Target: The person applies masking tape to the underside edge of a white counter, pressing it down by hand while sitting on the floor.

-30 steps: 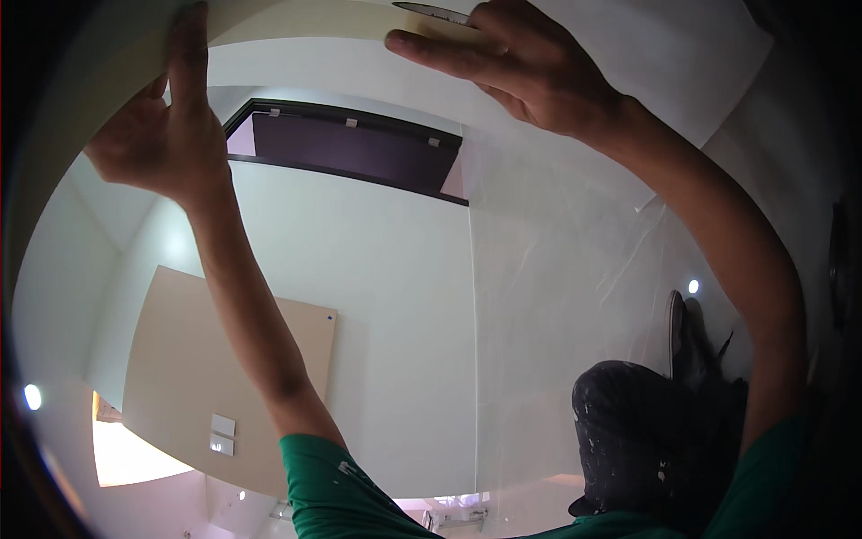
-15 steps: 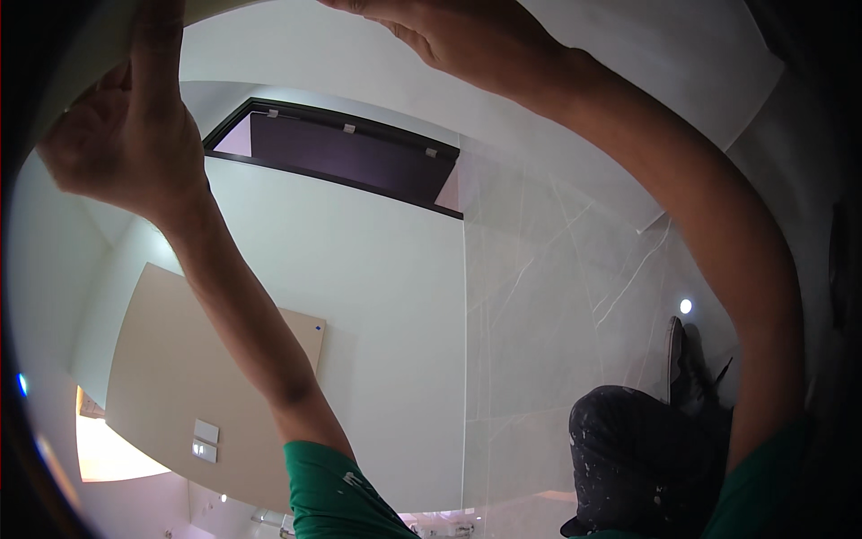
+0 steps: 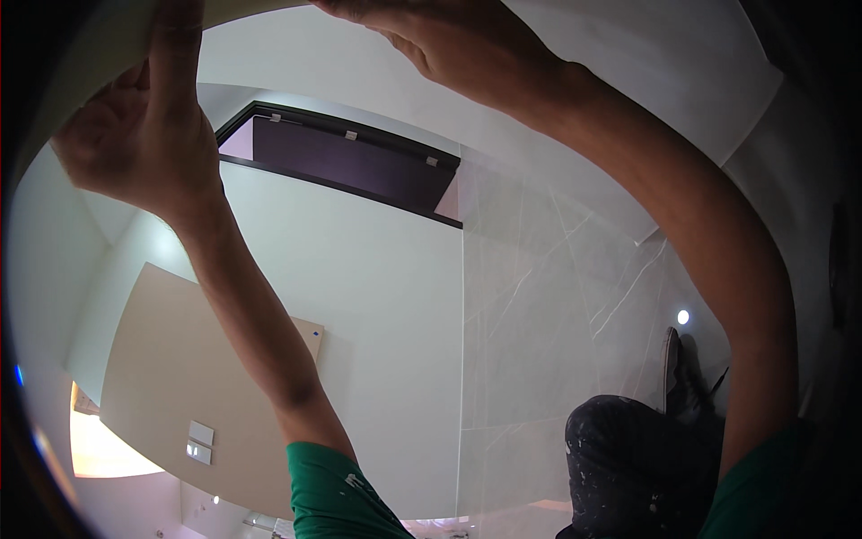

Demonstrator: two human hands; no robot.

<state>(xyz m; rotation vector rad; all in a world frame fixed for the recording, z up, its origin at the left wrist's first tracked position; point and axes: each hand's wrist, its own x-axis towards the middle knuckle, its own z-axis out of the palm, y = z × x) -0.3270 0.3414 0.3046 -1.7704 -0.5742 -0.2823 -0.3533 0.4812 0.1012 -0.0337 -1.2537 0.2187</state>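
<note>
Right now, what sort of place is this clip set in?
Probably an indoor room being fitted out or finished, seen from below. Both hands, left hand and right hand, reach up to a pale curved panel. There are white walls, marble-look tiling, and paint-spattered dark trousers.

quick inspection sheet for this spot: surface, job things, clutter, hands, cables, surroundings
surface: white ceiling overhead, both arms raised to it
job's things: pale curved panel along the upper left edge
clutter: nothing seen
grippers: left hand pressed against the panel, fingers extended upward; right hand flat near the ceiling at the top edge, fingertips cut off
cables: nothing seen
surroundings: dark rectangular recess in the ceiling, marbled grey wall tiles, beige wall panel with switch plates, small spotlight, paint-speckled dark trousers
</note>
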